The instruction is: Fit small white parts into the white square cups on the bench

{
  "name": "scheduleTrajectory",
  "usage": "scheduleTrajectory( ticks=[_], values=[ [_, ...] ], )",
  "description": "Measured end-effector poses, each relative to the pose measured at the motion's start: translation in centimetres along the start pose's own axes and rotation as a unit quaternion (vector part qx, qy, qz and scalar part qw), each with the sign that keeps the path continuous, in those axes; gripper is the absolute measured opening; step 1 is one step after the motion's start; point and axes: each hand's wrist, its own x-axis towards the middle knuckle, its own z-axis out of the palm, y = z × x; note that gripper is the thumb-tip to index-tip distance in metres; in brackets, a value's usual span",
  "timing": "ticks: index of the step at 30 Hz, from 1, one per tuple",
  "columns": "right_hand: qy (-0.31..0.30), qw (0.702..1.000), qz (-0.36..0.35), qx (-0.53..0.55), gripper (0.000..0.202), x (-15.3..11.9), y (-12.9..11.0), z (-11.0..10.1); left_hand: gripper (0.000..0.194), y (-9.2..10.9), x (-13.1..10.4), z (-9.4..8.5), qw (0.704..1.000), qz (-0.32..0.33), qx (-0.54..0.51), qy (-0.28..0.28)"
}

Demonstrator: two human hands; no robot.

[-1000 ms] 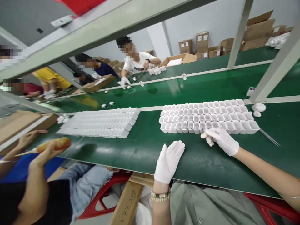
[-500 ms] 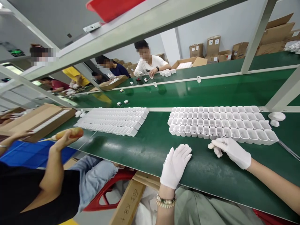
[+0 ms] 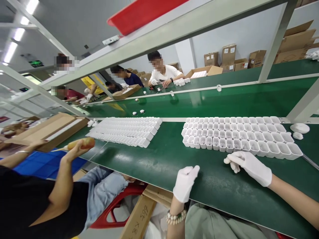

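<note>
My left hand (image 3: pixel 185 183), in a white glove, is raised at the near edge of the green workbench (image 3: pixel 159 159). Its fingers are curled in, and nothing shows in them. My right hand (image 3: pixel 250 167), also gloved, is closed in a pinch just in front of the right block of white plastic cups (image 3: pixel 236 139). A small whitish tip shows at its fingertips; whether that is an object or the glove I cannot tell. The cups stand open side up in several rows, with small dark spots inside some.
A second block of white cups (image 3: pixel 127 131) lies to the left. White round pieces (image 3: pixel 299 128) and a thin metal tool (image 3: pixel 310 162) are at right. A co-worker at left holds an orange-brown bottle (image 3: pixel 83 143) beside a cardboard box (image 3: pixel 50 129). Metal frame posts (image 3: pixel 274 43) rise behind.
My left hand has gone from flat with outstretched fingers to curled. My right hand keeps its pinch in front of the cups. The whole view has shifted slightly.
</note>
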Motion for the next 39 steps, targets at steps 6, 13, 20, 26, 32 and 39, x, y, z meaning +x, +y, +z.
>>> scheduleTrajectory(
  ticks=[6, 13, 20, 26, 32, 39],
  values=[
    [-0.006, 1.0, -0.002, -0.012, 0.049, 0.0, 0.0, 0.0, 0.03, 0.1, -0.1, 0.5, 0.999, -0.028, 0.036, -0.027],
    [-0.011, 0.999, -0.01, -0.032, 0.053, 0.1, 0.5, 0.2, 0.02, 0.8, -2.2, -1.3, 0.998, -0.005, 0.055, -0.032],
    [-0.008, 0.998, -0.003, -0.068, 0.053, 0.0, 0.4, 0.5, 0.021, -0.2, -0.8, -0.6, 0.996, 0.004, 0.075, -0.038],
    [-0.031, 0.997, -0.02, -0.073, 0.048, -0.6, -0.1, 1.0, 0.042, -0.6, 1.1, 0.1, 0.995, 0.011, 0.095, -0.041],
    [-0.014, 0.996, -0.009, -0.09, 0.047, -0.8, -0.4, 1.4, 0.069, -1.5, 1.6, -0.3, 0.993, 0.026, 0.1, -0.054],
    [-0.012, 0.999, -0.011, -0.04, 0.053, -0.7, 0.4, 1.1, 0.035, -2.8, 3.2, -1.3, 0.998, 0.044, 0.033, -0.002]
  ],
)
